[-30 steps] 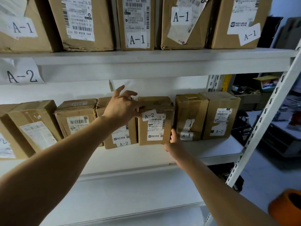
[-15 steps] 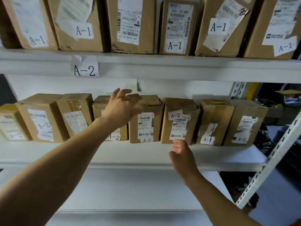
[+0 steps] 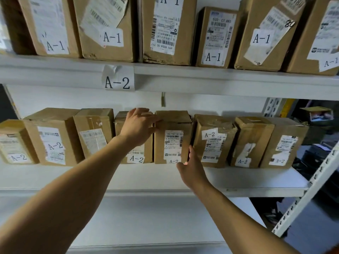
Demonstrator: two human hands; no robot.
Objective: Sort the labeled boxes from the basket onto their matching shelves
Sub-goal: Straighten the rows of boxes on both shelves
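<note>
Several brown cardboard boxes labelled A-2 stand in a row on the white middle shelf (image 3: 256,180), under the A-2 shelf tag (image 3: 118,80). My left hand (image 3: 138,126) rests with fairly straight fingers over the top left corner of the middle A-2 box (image 3: 171,125), also covering the box to its left (image 3: 136,158). My right hand (image 3: 191,166) touches that middle box's lower right edge, its fingers reaching up into the gap beside the neighbouring A-2 box (image 3: 213,143). Neither hand carries a box.
The top shelf (image 3: 201,77) holds a row of larger boxes labelled A-1 (image 3: 111,30). A slanted white shelf upright (image 3: 315,186) runs down the right side, with dark clutter behind it. A lower white shelf (image 3: 146,226) lies beneath my arms.
My right hand left the box with the high A-2 sticker, dropped below it, and now touches the lower right edge of the box to its left. My left hand stayed on the box tops.
</note>
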